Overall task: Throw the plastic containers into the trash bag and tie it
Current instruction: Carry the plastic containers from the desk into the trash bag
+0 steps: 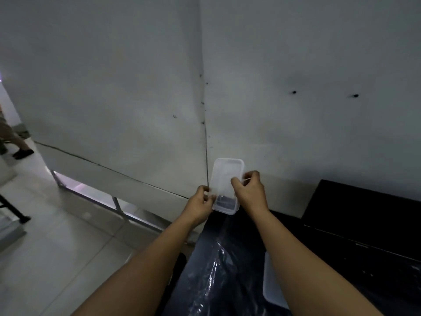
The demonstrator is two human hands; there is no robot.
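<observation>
Two hands hold one clear plastic container [226,185] out in front of the person, raised in the air before a grey wall [114,87]. The left hand [201,205] pinches the container's left long edge near its lower corner, fingers curled round the rim. The right hand [249,190] pinches the right long edge a little higher up, thumb and fingers closed on the rim. Neither grip is open; both have hold of the same container.

The container is rectangular, and its long axis runs near to far in the scene, tilted up so that the far short end stands highest against the wall and the near short end points down toward the person. Its open or flat face seems turned toward the camera, though the clear plastic makes that hard to tell.

Directly below and nearer lies the black trash bag [216,270], glossy and crumpled, stretching from under the container's near end back between the forearms. The bag's mouth cannot be made out. Both hands are about equally near the bag, so the coming move is likely a lowering of the near end into it.

Just right of the bag, partly hidden by the right forearm, lies another pale translucent piece [271,286], perhaps a lid or a second container, on a dark tabletop [364,236].
</observation>
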